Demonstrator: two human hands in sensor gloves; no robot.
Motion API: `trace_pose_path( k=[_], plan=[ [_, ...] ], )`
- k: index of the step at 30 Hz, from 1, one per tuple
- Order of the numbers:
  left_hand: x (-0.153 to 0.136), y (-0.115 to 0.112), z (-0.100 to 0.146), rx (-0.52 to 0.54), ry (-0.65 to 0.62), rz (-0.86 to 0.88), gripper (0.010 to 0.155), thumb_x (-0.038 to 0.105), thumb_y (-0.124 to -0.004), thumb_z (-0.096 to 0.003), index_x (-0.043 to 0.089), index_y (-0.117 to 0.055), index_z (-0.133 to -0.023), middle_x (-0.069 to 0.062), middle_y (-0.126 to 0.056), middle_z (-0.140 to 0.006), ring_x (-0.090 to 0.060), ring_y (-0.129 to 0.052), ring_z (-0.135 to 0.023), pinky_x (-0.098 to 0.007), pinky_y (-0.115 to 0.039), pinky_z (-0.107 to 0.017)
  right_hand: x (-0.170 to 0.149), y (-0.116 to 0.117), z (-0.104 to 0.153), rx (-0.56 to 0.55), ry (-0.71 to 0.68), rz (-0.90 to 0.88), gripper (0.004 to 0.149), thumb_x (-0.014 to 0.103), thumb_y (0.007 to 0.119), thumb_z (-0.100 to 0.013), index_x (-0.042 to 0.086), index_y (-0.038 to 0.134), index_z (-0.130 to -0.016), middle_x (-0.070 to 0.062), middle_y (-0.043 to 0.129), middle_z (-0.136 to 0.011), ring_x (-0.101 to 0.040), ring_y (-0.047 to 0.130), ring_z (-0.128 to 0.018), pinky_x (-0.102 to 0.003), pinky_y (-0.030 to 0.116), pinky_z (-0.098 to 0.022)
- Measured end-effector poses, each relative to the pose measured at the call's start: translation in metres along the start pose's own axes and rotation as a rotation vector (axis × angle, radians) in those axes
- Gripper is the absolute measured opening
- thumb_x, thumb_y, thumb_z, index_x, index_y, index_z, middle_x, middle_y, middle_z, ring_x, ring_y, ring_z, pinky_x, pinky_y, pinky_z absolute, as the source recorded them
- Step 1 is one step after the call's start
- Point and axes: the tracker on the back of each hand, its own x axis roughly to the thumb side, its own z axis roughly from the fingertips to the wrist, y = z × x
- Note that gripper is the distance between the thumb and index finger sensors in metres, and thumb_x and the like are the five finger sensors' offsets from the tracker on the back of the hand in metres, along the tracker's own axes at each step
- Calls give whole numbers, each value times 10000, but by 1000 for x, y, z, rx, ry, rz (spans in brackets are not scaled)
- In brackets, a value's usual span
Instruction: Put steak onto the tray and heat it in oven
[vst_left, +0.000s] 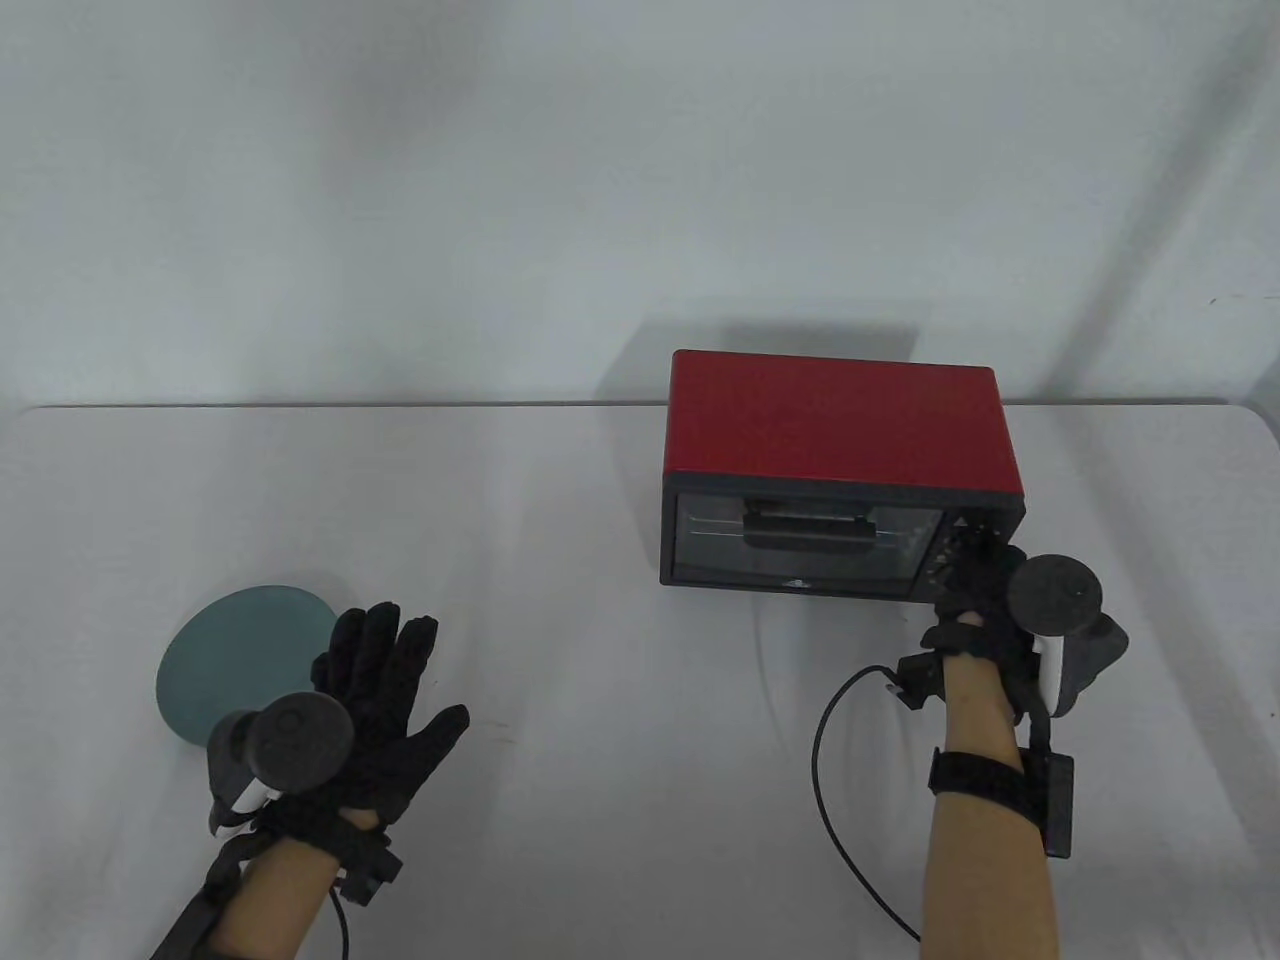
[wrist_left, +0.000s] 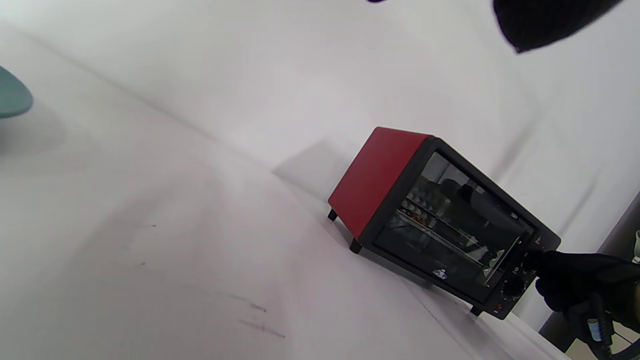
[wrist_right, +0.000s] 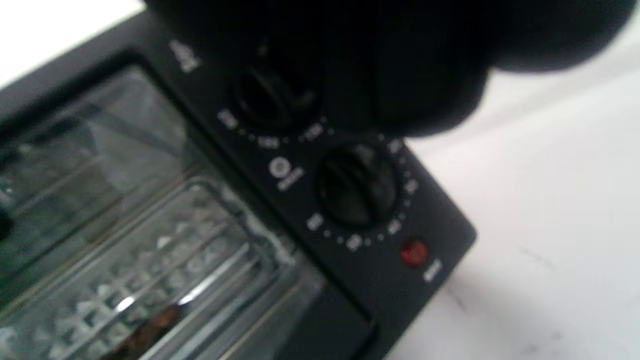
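Right hand (vst_left: 985, 600) is reaching its fingers to the oven (vst_left: 840, 470) knobs (wrist_right: 357, 187), grip hidden, to start heating, while left hand (vst_left: 385, 700) is resting flat, fingers apart, beside the plate (vst_left: 235, 650).

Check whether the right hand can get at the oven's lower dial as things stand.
Probably yes. The right hand is already at the oven control panel, fingers over the upper dial, and the lower dial sits uncovered just below them.

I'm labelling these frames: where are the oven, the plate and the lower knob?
oven (vst_left: 835, 415): table view, on its red top.
plate (vst_left: 235, 650): table view, on its bare blue-green face.
lower knob (wrist_right: 357, 187): right wrist view, on the knob's middle.
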Motion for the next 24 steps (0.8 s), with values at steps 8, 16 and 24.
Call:
trace_pose_path(
  k=[8,16,24],
  plan=[
    [1,-2,-1,-15,-2,-4,831,768,-617,-479,353,-293,-1123,-71,-192,-1202,-375,-103,-1122,-700,-262,-720,-10,5,-2,2,56,-123,198,305,770,-554,213,928,-630,-90,964,-652,-311,980,-339,-498,814,-201],
    [1,-3,-1,-17,-3,-4,830,767,-617,-480,352,-296,-1123,-72,-193,-1202,-375,-105,-1122,-699,-262,-721,-33,16,-2,108,273,-567,199,283,760,-547,301,884,-701,-116,918,-709,-311,974,-333,-497,812,-197],
    [1,-3,-1,-20,-2,-3,830,766,-618,-480,351,-299,-1123,-72,-194,-1202,-375,-105,-1122,-700,-262,-720,-45,26,0,188,406,-837,365,272,757,-545,188,741,-900,-134,898,-714,-303,972,-332,-492,814,-201]
  ],
)
